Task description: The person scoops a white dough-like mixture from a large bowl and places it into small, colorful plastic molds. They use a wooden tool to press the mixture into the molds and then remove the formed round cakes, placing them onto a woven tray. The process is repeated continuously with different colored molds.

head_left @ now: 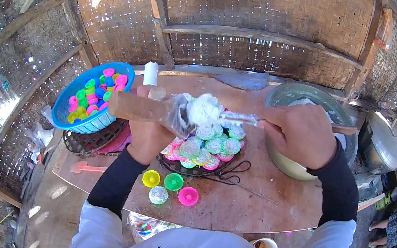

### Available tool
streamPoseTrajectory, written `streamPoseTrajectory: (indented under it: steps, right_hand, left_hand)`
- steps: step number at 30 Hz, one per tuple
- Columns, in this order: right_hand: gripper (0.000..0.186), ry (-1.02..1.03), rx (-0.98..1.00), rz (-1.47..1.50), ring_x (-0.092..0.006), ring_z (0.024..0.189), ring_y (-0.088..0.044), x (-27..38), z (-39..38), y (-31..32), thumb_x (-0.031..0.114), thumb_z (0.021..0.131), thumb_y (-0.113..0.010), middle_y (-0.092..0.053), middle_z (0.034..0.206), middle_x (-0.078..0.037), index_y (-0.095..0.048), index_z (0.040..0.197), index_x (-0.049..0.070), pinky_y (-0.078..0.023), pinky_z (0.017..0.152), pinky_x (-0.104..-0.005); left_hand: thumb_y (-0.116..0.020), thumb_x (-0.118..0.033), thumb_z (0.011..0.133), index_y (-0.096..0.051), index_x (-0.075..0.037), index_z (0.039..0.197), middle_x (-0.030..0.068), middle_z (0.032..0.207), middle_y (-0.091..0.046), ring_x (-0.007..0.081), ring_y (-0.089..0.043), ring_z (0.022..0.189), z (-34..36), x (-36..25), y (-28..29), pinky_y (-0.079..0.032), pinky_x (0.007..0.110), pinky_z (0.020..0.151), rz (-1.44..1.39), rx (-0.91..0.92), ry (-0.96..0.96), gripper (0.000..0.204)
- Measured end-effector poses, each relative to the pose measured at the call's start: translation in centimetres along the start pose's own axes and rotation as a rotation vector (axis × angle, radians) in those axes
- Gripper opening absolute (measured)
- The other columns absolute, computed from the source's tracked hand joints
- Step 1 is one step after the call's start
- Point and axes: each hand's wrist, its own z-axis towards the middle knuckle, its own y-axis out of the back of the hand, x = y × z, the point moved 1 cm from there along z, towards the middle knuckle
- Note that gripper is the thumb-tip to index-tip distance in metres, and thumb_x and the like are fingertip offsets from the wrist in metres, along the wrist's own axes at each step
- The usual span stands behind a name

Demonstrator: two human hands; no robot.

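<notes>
My left hand [144, 138] is closed around a thick light-brown, wood-like piece [137, 108] with clear plastic [179, 112] at its end. A lump of soft white stuff [205, 110] sits there. In my right hand [303, 134] is a metal-bladed utensil [239, 118] with a brown handle [343, 129]; its blade touches the white lump. Below lies a heap of small fluted cups with white-speckled filling [202, 148] on a dark woven tray. Nearer me stand a yellow cup [151, 178], a green cup [173, 181], a pink cup [188, 195] and a whitish filled cup [159, 195].
A blue basket [62, 100] of colourful cups stands at the left on a dark woven basket [86, 142]. A large green basin [286, 167] holding white stuff is at the right, with a metal pot [383, 146] beyond. A pink-orange utensil [89, 168] lies at the table's left.
</notes>
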Motion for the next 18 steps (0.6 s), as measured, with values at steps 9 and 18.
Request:
streamPoseTrajectory:
  steps: [9,18]
  right_hand:
    - [0.025,0.146,-0.091,-0.1,-0.0221,0.057,-0.059,8.1,1.9,-6.4,0.015,0.079,-0.052,-0.057,0.069,-0.006,-0.058,0.101,0.007,-0.047,0.048,-0.0332]
    - [0.016,-0.223,-0.25,0.301,-0.0276,0.051,-0.058,5.5,-1.9,-6.2,0.024,0.087,-0.055,-0.058,0.061,-0.01,-0.064,0.092,0.011,-0.045,0.044,-0.0379]
  left_hand:
    - [-0.075,-0.026,0.059,-0.067,-0.016,0.093,0.0081,0.084,-0.061,0.0311,-0.058,0.082,-0.1,-3.8,1.3,-0.045,0.044,0.07,0.637,0.099,-0.402,0.037]
    - [-0.079,-0.023,0.062,-0.066,-0.006,0.097,0.0107,0.084,-0.066,0.0275,-0.064,0.078,0.3,1.0,4.5,-0.05,0.035,0.075,0.5,-0.118,-0.213,0.041]
